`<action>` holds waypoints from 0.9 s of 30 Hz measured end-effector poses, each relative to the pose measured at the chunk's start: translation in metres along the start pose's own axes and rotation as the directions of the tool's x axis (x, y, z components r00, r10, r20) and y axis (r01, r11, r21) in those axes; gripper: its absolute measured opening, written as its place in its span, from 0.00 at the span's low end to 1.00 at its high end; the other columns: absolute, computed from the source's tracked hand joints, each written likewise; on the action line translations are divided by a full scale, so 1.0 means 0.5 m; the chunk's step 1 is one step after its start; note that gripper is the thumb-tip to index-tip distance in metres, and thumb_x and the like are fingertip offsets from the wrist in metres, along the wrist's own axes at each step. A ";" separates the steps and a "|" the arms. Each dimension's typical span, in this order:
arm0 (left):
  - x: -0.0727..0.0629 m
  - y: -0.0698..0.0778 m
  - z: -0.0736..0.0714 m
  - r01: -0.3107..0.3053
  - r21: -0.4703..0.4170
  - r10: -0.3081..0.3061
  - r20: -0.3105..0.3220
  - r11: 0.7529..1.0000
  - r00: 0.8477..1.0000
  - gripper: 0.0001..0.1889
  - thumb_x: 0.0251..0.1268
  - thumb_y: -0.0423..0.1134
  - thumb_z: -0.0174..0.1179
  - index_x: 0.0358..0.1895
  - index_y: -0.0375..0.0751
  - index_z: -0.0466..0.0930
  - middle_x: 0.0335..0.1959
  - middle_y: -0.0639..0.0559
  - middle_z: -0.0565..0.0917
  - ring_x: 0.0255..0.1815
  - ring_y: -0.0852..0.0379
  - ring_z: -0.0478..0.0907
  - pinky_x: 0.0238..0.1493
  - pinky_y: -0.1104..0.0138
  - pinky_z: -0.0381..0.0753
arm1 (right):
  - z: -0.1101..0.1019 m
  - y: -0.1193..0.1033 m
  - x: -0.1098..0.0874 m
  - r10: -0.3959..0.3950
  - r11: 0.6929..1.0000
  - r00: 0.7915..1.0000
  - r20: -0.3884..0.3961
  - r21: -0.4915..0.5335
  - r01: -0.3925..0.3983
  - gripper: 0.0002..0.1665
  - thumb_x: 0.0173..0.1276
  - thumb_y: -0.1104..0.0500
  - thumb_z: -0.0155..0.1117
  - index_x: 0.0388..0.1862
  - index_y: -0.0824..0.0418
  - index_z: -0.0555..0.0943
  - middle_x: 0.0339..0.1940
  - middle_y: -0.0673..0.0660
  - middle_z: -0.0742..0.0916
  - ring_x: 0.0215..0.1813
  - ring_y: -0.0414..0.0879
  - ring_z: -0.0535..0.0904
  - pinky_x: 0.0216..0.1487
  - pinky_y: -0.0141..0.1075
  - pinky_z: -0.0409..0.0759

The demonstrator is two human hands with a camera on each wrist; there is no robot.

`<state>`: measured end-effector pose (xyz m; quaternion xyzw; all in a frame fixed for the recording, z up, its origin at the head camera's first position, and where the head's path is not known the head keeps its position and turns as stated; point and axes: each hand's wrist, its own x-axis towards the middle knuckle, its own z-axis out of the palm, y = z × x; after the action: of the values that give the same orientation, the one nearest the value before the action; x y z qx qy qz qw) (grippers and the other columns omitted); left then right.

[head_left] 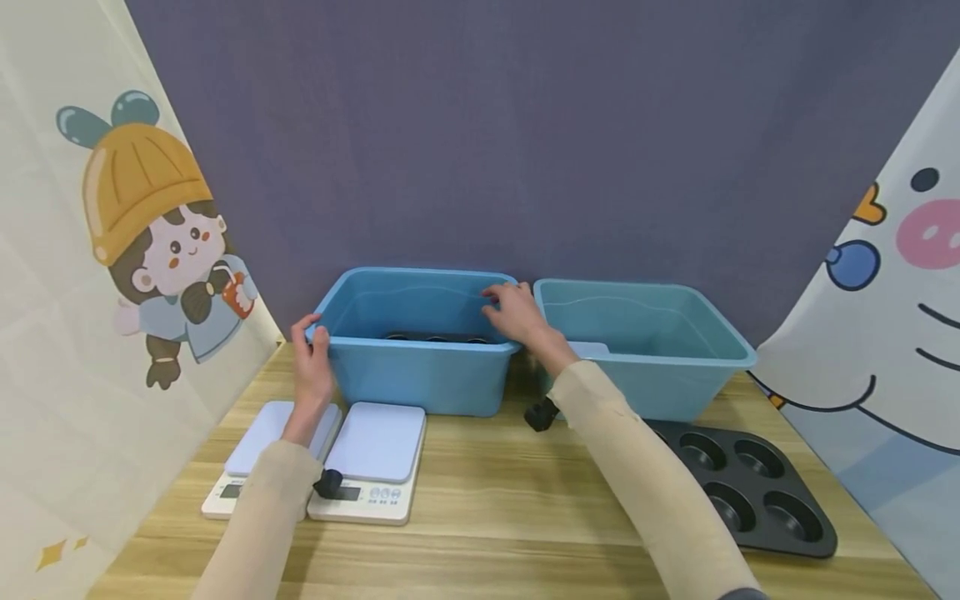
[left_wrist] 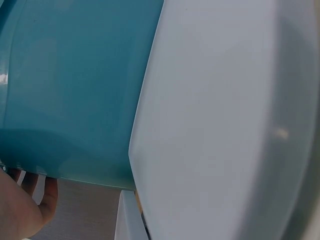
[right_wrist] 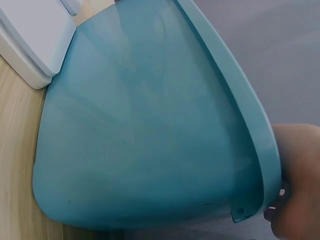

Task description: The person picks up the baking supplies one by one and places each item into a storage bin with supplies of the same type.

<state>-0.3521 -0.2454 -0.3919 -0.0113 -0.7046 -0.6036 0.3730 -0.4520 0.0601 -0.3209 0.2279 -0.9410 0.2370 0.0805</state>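
Note:
A blue plastic basin (head_left: 420,375) stands on the table, with part of a dark muffin pan (head_left: 438,337) showing inside. My left hand (head_left: 311,371) grips its left front corner, thumb at the rim and fingers along the outer side. In the left wrist view, fingertips (left_wrist: 49,197) reach behind the basin's edge. My right hand (head_left: 517,315) is at the right rim, its loosely bent fingers spread above the basin's inside. From the right wrist view, that hand (right_wrist: 300,175) sits beyond the rim, and its fingertips are mostly hidden.
Two white kitchen scales (head_left: 377,442) (head_left: 262,442) lie side by side before the basin. A teal basin (head_left: 637,387) stands to the right, a pale flat object (head_left: 588,349) inside it. Another dark muffin pan (head_left: 757,483) lies at front right. A grey-purple curtain (head_left: 525,142) hangs behind.

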 end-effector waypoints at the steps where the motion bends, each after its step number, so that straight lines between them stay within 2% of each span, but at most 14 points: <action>1: 0.000 0.001 0.000 0.000 -0.001 0.000 -0.001 1.000 1.000 0.22 0.77 0.37 0.44 0.67 0.26 0.62 0.35 0.54 0.61 0.32 0.65 0.56 0.44 0.70 0.57 | -0.001 0.002 -0.001 -0.005 1.000 1.000 -0.008 0.006 0.005 0.23 0.76 0.54 0.54 0.67 0.59 0.76 0.62 0.61 0.81 0.68 0.60 0.65 0.67 0.51 0.66; 6: 0.001 -0.001 0.001 -0.003 0.004 0.003 -0.008 1.000 1.000 0.22 0.78 0.39 0.44 0.66 0.26 0.62 0.37 0.55 0.62 0.35 0.65 0.58 0.45 0.70 0.57 | -0.006 0.007 -0.005 -0.024 0.999 0.999 -0.026 0.046 0.025 0.22 0.76 0.56 0.55 0.65 0.59 0.77 0.61 0.61 0.81 0.68 0.60 0.64 0.67 0.51 0.65; 14: 0.027 -0.078 0.002 -0.012 0.002 0.012 -0.043 1.000 0.999 0.22 0.78 0.42 0.45 0.68 0.34 0.64 0.40 0.57 0.64 0.38 0.64 0.60 0.48 0.70 0.57 | -0.026 0.007 -0.021 -0.039 0.995 0.999 -0.028 0.095 0.041 0.20 0.78 0.56 0.53 0.65 0.58 0.77 0.61 0.60 0.79 0.68 0.57 0.63 0.66 0.52 0.67; 23: 0.026 -0.087 0.002 -0.021 0.012 0.022 -0.040 1.000 0.999 0.26 0.79 0.51 0.46 0.67 0.35 0.64 0.37 0.56 0.62 0.34 0.62 0.56 0.45 0.68 0.56 | -0.055 0.021 -0.052 -0.045 0.991 0.998 -0.033 0.128 0.049 0.21 0.77 0.58 0.54 0.66 0.59 0.76 0.59 0.62 0.80 0.67 0.58 0.65 0.66 0.53 0.66; 27: 0.026 -0.085 0.003 -0.022 0.006 0.022 -0.052 1.000 0.998 0.25 0.78 0.49 0.46 0.67 0.35 0.64 0.42 0.57 0.66 0.40 0.63 0.61 0.49 0.69 0.58 | -0.067 0.030 -0.064 -0.053 0.987 0.998 -0.039 0.147 0.058 0.21 0.78 0.57 0.54 0.66 0.59 0.76 0.60 0.62 0.79 0.68 0.58 0.65 0.66 0.54 0.66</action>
<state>-0.3820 -0.2615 -0.4205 -0.0024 -0.6962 -0.5977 0.3977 -0.4292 0.1006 -0.3062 0.2551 -0.9125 0.3078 0.0862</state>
